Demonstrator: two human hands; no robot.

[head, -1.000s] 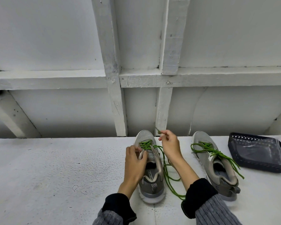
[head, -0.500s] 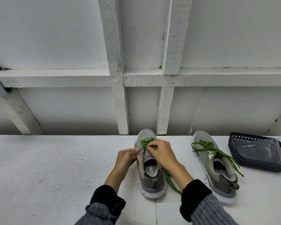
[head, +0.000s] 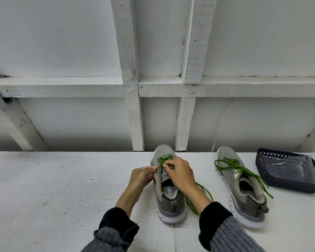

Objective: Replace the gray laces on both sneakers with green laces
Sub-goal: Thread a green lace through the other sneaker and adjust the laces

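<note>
Sneakers, two of them in gray, stand on the white table point(head: 53, 197) with their heels toward the person and their toes toward the wall. Nearest the camera, two gray ribbed sleeves point(head: 233, 237) with black cuffs reach in from the bottom edge. The left sneaker point(head: 168, 202) sits between the forearms, its white sole and gray heel facing the viewer and a printed insole visible inside. A green lace point(head: 201, 192) runs loose on the table just right of this shoe, partly hidden behind the right wrist, and its crossings show over the forward eyelets near the toe. The left hand point(head: 141, 177) is at the shoe's left side, with its fingertips pinched together at the eyelet edge where the lace crosses; whether they hold the lace or the shoe's edge cannot be told. The right hand point(head: 180, 172) lies over the tongue, its fingers curled and pinching the green lace at the crossings. To the right, well apart from the hands, the right sneaker point(head: 244, 195) stands by itself, angled slightly outward, with a second green lace point(head: 244, 169) threaded through its front eyelets and its ends trailing over the collar and off the right side. Farther right, a dark perforated basket point(head: 273, 177) lies on the table, holding a clear plastic bag point(head: 296, 166). Beyond the table's far edge stands a white-painted wall point(head: 62, 42) crossed by timber framing point(head: 133, 88).
</note>
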